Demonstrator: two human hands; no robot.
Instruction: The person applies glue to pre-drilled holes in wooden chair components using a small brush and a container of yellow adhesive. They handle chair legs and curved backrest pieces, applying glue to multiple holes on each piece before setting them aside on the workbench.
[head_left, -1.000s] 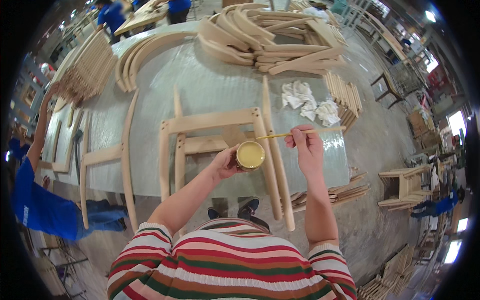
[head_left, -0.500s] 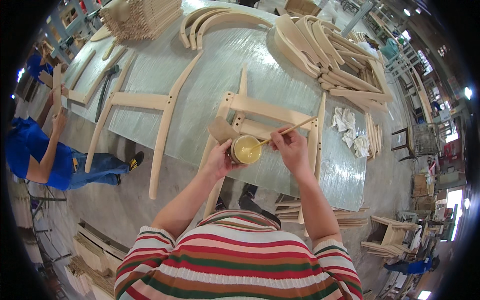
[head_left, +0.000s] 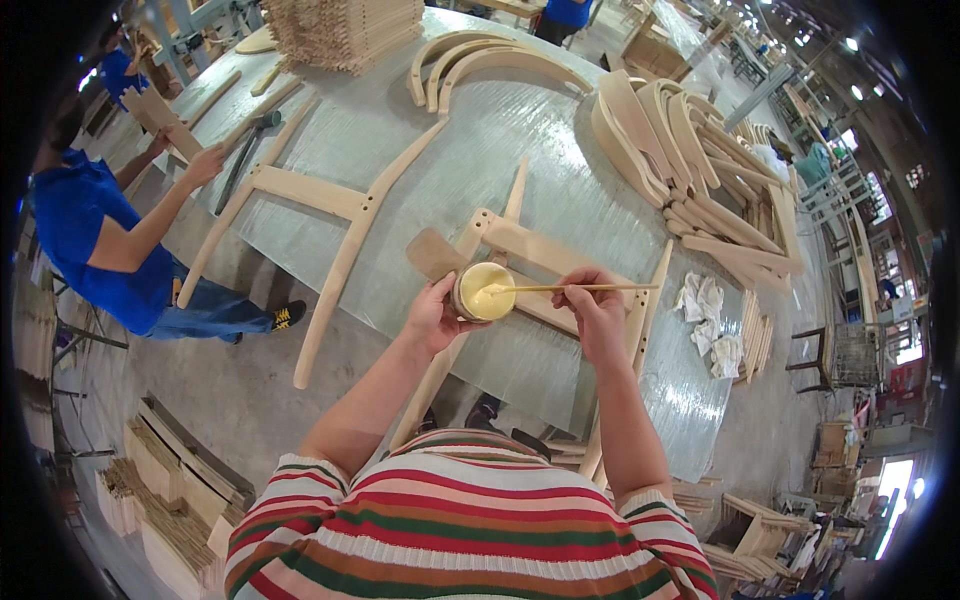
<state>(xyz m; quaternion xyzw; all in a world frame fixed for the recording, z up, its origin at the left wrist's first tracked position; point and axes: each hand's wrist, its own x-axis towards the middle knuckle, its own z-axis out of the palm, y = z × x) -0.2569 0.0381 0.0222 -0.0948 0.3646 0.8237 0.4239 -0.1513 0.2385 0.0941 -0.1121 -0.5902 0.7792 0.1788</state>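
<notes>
Two bare hands are occupied. Your left hand [head_left: 437, 317] curls its thumb and fingers around a small, round, lidless cup [head_left: 463, 304]; it is held above the near side of the wooden frame described below. Your right hand [head_left: 597, 312] pinches a thin, straight, pale wooden stick [head_left: 630, 287] near its middle, thumb against fingers. The stick lies almost level, its left end in the creamy, pale yellow liquid [head_left: 477, 284] inside the cup. A flat tan piece with rounded corners [head_left: 433, 254] projects just past your left fingers; whether you grip it cannot be determined.

Beneath your hands, a pale, bare wooden frame [head_left: 530, 245] with dark round holes at its joints lies on a broad, shiny grey-green table [head_left: 450, 140], its long members running past the near edge toward you. Crumpled white cloths [head_left: 700, 300] lie on the table, to the frame's right.

In my judgement, the step in hand is stirring the liquid or loading the stick; which of the two cannot be told. The next move calls for a steady, upright cup and for wiping excess off against the rim before you withdraw the stick, since a drip could mark the bare wood below.
</notes>
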